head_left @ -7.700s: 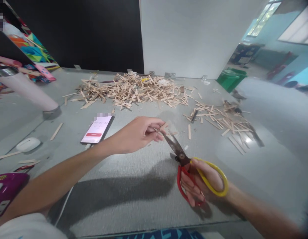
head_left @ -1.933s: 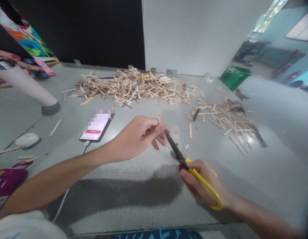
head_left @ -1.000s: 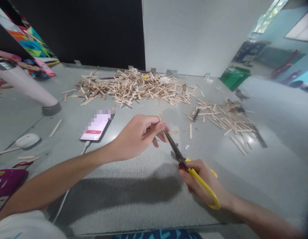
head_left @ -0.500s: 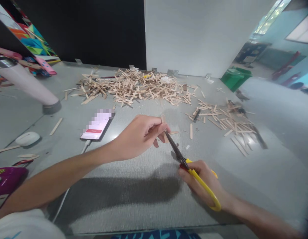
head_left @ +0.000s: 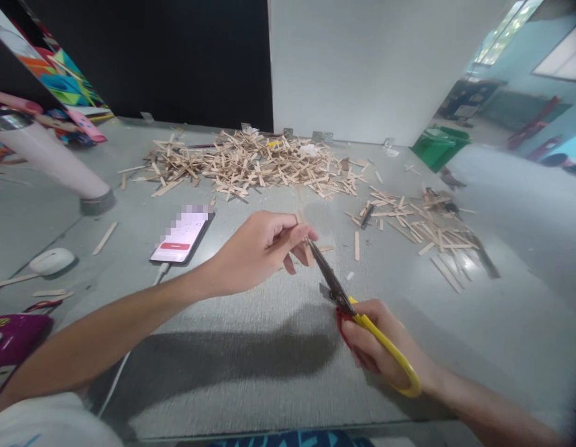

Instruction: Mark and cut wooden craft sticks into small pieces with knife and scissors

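Hands: two, apart from each other, both occupied. Left hand (head_left: pixel 264 253) pinches a small wooden stick (head_left: pixel 308 254) between thumb and fingers, above the middle of the grey table (head_left: pixel 400 273); one end pokes up past the fingers, the other angles down. Right hand (head_left: pixel 381 335) is wrapped around the handles of the scissors (head_left: pixel 333 287), one loop yellow, the other red and mostly covered by the fingers. Blades point up-left, tips right at the stick by the left fingertips. Can't tell whether the edges bite into the wood.

Around that: big heap of wooden pieces (head_left: pixel 255 164) at the back, in front of a black panel (head_left: pixel 176 62) and a white panel (head_left: pixel 353 68). Smaller scatter of sticks (head_left: pixel 439 233) to the right, with a short dark piece (head_left: pixel 367 215) at its near left edge. Single loose stick (head_left: pixel 357 246) lies between that scatter and the left hand.

Left side: phone (head_left: pixel 180 239), screen lit, white cable (head_left: pixel 120 380) plugged in; pale pink bottle (head_left: pixel 50 152), standing; white rounded object (head_left: pixel 52 262); purple object (head_left: pixel 25 344) at the frame edge, beside the left forearm. Green bin (head_left: pixel 437 149) beyond the table, back right.
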The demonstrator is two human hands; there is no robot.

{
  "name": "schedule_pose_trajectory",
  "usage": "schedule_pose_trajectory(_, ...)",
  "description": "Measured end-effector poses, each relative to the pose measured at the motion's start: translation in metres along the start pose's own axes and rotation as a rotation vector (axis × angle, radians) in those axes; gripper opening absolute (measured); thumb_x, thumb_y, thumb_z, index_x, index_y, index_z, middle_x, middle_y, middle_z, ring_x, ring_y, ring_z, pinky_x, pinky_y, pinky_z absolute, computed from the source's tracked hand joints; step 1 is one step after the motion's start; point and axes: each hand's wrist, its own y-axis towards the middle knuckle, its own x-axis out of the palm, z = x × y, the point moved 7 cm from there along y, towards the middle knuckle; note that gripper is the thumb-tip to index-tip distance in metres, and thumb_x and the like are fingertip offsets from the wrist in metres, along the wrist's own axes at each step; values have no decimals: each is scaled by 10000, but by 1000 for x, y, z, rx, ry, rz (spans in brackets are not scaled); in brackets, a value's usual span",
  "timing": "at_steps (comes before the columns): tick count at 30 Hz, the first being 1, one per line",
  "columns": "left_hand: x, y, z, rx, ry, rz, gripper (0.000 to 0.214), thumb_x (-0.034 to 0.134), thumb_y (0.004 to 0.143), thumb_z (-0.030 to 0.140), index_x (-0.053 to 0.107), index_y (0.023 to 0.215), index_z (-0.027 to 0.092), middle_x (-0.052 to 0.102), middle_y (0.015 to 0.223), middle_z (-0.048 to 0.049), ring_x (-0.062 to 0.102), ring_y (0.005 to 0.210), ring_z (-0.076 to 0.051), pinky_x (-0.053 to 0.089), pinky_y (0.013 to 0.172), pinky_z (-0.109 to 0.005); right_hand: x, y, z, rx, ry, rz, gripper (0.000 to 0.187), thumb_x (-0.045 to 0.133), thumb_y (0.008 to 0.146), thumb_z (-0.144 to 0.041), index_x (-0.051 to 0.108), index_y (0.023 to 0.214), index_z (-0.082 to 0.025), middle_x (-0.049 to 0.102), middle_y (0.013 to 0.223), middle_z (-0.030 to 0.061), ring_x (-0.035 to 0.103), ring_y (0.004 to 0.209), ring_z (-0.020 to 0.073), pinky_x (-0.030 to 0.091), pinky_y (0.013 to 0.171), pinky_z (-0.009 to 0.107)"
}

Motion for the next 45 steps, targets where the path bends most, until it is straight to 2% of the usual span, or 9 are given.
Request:
schedule_pose_trajectory(3, 1, 1, -1, -16, -21, 2, 396, 515, 1136, 392, 741, 943, 130, 832, 1046, -139, 794, 770, -171, 669, 629, -243, -1, 0, -1, -14, 6, -4, 520, 606, 1004, -627, 495, 693, -225, 460, 552, -49, 389, 447, 90, 334, 429, 217)
schedule_pose_trajectory(7, 1, 0, 0, -7, -3, 9, 388, 516, 1135, 370, 751, 945, 126, 834, 1016, -130, 788, 757, -165, 666, 632, -239, -2, -1, 3, -6, 10, -23, 518, 588, 1000, -666, 498, 736, -230, 454, 561, -58, 427, 461, 102, 399, 464, 227)
schedule_pose_trajectory(12, 0, -2, 4, 10, 21, 40, 350, 524, 1132, 342, 751, 972, 130, 825, 916, -96, 781, 720, -149, 649, 622, -213, 0, -4, 0, -42, 29, -24, 524, 616, 982, -678, 495, 740, -229, 459, 588, -58, 405, 468, 95, 408, 472, 230)
schedule_pose_trajectory(16, 1, -2, 5, 16, 31, 43, 341, 525, 1129, 326, 753, 977, 124, 825, 906, -98, 784, 733, -150, 643, 624, -209, 1, -4, 2, -11, 47, -9, 517, 628, 967, -675, 501, 738, -229, 426, 576, -70, 410, 470, 96, 445, 492, 236)
schedule_pose_trajectory(19, 2, -3, 6, 28, 38, 39, 347, 520, 1128, 329, 757, 974, 126, 827, 911, -99, 780, 723, -154, 647, 632, -223, -2, -3, 8, 30, 45, 19, 515, 620, 956, -700, 521, 775, -229, 461, 554, -71, 422, 438, 97, 420, 463, 234)
schedule_pose_trajectory(23, 1, -3, 8, 40, 63, 41, 382, 517, 1126, 315, 755, 888, 135, 837, 972, -105, 759, 675, -125, 632, 626, -204, -2, -3, 15, 56, 50, -4, 548, 579, 972, -713, 496, 722, -232, 478, 510, -59, 416, 403, 92, 344, 422, 225)
schedule_pose_trajectory(29, 1, -4, 9, 38, 93, 26, 409, 521, 1127, 354, 758, 877, 133, 838, 1007, -117, 750, 664, -125, 629, 627, -214, -3, -2, 15, 41, 55, 36, 483, 620, 977, -645, 514, 747, -233, 457, 517, -78, 425, 422, 98, 406, 452, 230)
schedule_pose_trajectory(37, 5, -5, 4, 30, 62, 31, 424, 530, 1118, 417, 762, 898, 138, 832, 967, -114, 764, 692, -161, 647, 622, -250, 5, -1, -1, 12, -8, 17, 509, 579, 1017, -551, 456, 642, -230, 475, 515, -51, 419, 420, 85, 343, 423, 211)
schedule_pose_trajectory(45, 7, -6, 2, 42, 69, 21, 420, 528, 1122, 417, 770, 927, 135, 823, 956, -95, 749, 678, -151, 634, 618, -261, 4, 0, 4, 61, -49, 33, 543, 560, 1014, -599, 438, 632, -233, 460, 476, -52, 456, 402, 95, 358, 424, 205)
